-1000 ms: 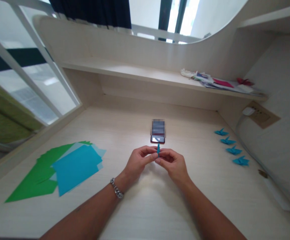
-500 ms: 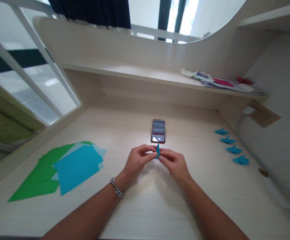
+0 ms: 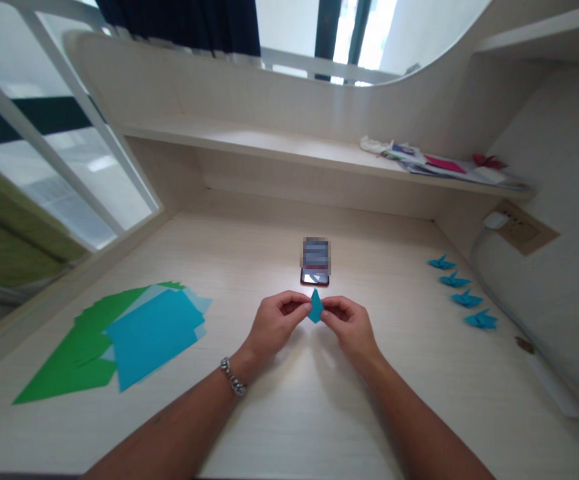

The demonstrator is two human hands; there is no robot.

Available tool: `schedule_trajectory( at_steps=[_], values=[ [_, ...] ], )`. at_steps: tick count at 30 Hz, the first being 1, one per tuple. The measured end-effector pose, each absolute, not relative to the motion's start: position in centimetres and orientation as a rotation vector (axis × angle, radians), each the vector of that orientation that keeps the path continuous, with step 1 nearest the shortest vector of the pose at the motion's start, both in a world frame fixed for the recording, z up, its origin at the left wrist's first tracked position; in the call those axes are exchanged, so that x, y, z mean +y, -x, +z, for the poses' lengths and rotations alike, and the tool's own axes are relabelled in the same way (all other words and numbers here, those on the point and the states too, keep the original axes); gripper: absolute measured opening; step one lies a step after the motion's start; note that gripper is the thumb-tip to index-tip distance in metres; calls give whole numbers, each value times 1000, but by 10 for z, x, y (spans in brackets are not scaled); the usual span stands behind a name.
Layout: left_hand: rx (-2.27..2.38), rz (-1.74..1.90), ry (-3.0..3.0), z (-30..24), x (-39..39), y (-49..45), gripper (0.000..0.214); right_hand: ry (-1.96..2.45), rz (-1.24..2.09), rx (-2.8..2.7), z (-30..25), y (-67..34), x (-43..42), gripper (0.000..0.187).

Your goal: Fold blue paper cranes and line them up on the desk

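Between my two hands is a small piece of folded blue origami paper (image 3: pixel 316 308), kite-shaped with its narrow point facing away from me. My left hand (image 3: pixel 280 321) pinches its left edge between thumb and fingers. On the opposite edge, the thumb and fingers of my right hand (image 3: pixel 350 325) are closed in the same way. A phone (image 3: pixel 315 277) lies just beyond the paper, its upper part blurred out. Several folded blue paper cranes (image 3: pixel 466 299) stand in a row on the right side of the desk.
Flat blue sheets (image 3: pixel 156 337) overlap green sheets (image 3: pixel 69 360) on the left of the desk (image 3: pixel 249 227). Papers (image 3: pixel 444 164) lie on the shelf above. A cable (image 3: pixel 489 290) runs from the wall socket (image 3: pixel 526 228) down the right side.
The folded paper was seen narrow and nearly edge-on; now its broad kite-shaped face shows. My hands have moved slightly apart, still gripping it.
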State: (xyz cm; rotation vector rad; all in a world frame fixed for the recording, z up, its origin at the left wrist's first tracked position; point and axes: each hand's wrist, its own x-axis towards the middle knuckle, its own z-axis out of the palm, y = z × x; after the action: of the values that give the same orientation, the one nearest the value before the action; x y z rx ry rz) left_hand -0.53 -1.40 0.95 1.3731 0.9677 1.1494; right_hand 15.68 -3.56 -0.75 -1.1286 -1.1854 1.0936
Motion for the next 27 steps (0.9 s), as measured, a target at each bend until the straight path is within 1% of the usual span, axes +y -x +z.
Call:
schedule_trajectory(
  at_steps=[8, 27],
  values=[
    [913, 1114, -1406, 3, -16, 0, 15, 1237, 994, -1215, -5, -154, -37, 17],
    [932, 1137, -1477, 0, -18, 0, 16, 1199, 1000, -1195, -6, -150, -39, 14]
  ],
)
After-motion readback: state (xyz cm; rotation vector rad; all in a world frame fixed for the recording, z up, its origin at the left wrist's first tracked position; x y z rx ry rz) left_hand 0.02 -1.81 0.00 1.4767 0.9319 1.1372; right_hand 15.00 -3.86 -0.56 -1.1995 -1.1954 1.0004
